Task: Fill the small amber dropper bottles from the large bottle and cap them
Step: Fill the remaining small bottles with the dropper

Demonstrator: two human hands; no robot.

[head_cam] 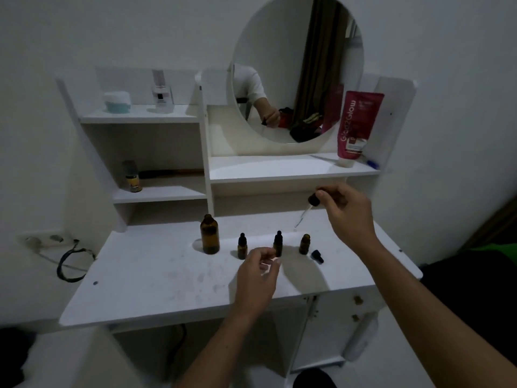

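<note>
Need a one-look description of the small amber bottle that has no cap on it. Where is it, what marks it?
On the white vanity top, a row of amber bottles stands below the round mirror. The uncapped small bottle is at the row's right end. Unlike the two capped small bottles, its neck is bare, and a loose black cap lies beside it.

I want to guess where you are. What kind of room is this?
Probably a bedroom corner with a dressing table: a white table with a round mirror, and shelves holding a pink tube and a cream jar.
</note>
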